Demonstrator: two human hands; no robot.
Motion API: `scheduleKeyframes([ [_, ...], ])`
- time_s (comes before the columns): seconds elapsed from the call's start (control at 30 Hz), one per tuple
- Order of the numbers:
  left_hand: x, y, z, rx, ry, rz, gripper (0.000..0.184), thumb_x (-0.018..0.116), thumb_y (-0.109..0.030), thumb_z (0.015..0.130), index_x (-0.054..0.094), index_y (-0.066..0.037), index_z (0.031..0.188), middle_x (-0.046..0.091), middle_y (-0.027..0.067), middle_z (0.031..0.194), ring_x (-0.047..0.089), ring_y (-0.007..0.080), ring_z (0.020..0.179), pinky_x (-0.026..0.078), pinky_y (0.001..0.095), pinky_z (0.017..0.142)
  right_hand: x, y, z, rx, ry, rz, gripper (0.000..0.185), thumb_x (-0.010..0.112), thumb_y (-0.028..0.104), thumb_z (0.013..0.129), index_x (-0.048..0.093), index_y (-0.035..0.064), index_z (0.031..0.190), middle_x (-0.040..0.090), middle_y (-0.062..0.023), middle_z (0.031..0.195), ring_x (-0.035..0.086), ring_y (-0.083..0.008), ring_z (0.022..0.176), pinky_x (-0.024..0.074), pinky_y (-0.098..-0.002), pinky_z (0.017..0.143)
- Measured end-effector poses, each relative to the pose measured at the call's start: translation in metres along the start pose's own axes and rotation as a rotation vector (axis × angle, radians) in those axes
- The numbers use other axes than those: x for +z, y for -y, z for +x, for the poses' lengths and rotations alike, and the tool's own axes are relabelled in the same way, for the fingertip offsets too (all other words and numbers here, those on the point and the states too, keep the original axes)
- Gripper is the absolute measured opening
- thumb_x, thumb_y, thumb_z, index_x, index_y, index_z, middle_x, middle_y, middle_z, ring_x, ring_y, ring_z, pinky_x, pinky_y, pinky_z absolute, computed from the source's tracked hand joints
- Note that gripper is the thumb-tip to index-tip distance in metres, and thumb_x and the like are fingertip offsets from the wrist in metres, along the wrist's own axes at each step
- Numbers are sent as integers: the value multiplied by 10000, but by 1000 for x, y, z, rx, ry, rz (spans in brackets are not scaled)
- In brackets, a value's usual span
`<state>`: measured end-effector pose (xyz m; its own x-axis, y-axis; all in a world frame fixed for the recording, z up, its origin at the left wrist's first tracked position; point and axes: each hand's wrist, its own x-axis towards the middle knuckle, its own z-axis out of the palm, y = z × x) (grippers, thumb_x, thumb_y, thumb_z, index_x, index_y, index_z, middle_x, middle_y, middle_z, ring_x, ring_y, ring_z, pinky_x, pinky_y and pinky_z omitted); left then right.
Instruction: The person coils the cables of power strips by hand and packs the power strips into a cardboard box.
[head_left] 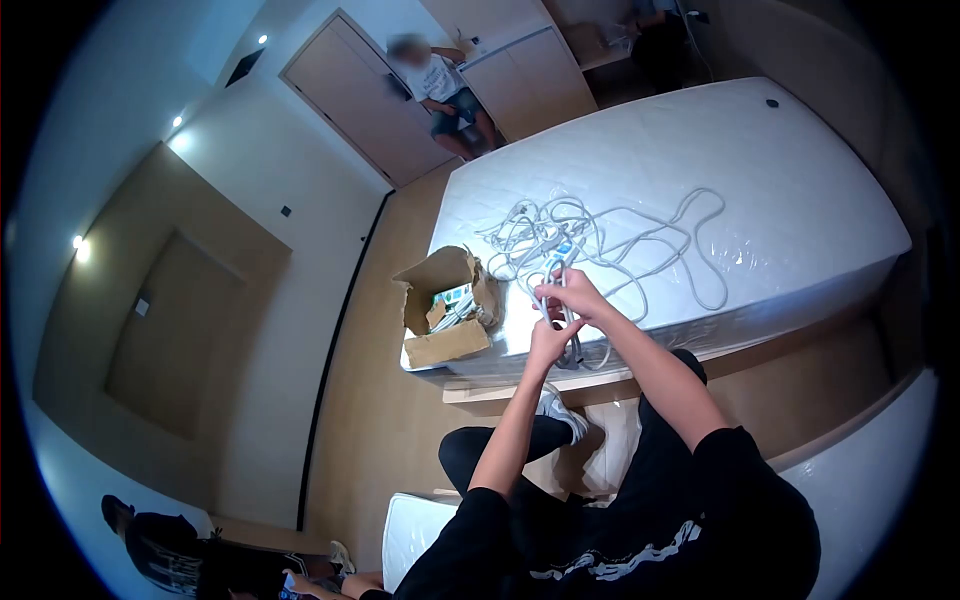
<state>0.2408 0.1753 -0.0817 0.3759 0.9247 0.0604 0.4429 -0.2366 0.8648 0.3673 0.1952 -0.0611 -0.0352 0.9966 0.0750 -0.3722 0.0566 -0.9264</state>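
Both my hands are at the near edge of a plastic-covered white mattress point(800, 200), around a looped bundle of light grey cable point(573, 352). My left hand point(552, 338) is closed on the lower part of the bundle. Just above it, my right hand point(575, 294) has its fingers closed on the upper part. A loose tangle of the same kind of cable point(690, 235) spreads over the mattress beyond my hands. Close to my right hand, a small white and blue piece point(563, 253) lies among the loops.
Left of my hands, an open cardboard box point(448, 347) holds cables and packaging. One person point(435, 80) sits by the door point(360, 90), another point(658, 40) is at the back right, and a third point(170, 545) is at the lower left. A second mattress point(410, 535) is below.
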Motion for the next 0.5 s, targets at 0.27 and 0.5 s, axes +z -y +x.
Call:
scheduleKeyframes([
  [0.27,34,-37,-26,427,-344,434,592,780,-221,653,426,14,1066,555,136,784,577,299,682,449,388,608,-21,39,-21,-152,-266,357,214,594,53,827,420,-8,936,615,-164,856,658,-243,713,547,-326,598],
  [0.5,39,-22,7,386,-176,521,387,669,-284,751,469,8,908,584,205,761,586,392,701,462,458,607,-25,10,-2,-302,-508,75,312,692,151,750,504,-14,937,607,-104,753,622,-142,658,486,-262,565],
])
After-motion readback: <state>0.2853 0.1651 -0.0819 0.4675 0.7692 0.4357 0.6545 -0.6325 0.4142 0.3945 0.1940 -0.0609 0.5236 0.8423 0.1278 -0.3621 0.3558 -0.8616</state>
